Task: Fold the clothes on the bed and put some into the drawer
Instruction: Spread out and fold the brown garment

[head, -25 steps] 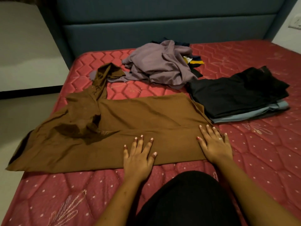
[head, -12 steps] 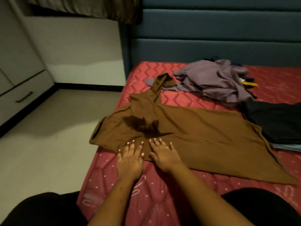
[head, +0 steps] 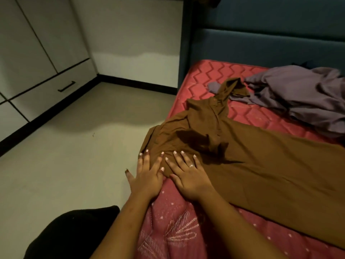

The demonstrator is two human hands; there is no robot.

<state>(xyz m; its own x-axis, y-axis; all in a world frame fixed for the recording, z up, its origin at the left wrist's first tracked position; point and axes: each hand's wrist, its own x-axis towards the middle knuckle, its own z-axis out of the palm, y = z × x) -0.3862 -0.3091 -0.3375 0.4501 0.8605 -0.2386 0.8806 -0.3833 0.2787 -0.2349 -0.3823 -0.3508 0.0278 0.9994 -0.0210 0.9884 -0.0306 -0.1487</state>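
Observation:
A brown garment [head: 265, 156] lies spread across the red mattress [head: 186, 228], its left end rumpled near the bed's left edge. My left hand [head: 147, 174] rests flat with fingers apart on that left corner of the cloth, at the mattress edge. My right hand [head: 188, 174] lies flat beside it, palm down on the brown fabric, a ring on one finger. Neither hand grips anything. A crumpled purple garment [head: 302, 98] sits further back on the right. A white drawer [head: 54, 92] with a dark handle [head: 66, 86] is closed in the wardrobe at the left.
Pale floor [head: 74, 146] runs between the bed and the wardrobe doors [head: 28, 34]. A teal padded headboard [head: 261, 43] stands behind the mattress. My dark-clothed knee [head: 71, 234] shows at the bottom left.
Both hands slid left along the brown garment from its right end to its left corner. My view turned left, bringing the wardrobe and drawer in and the black folded stack out.

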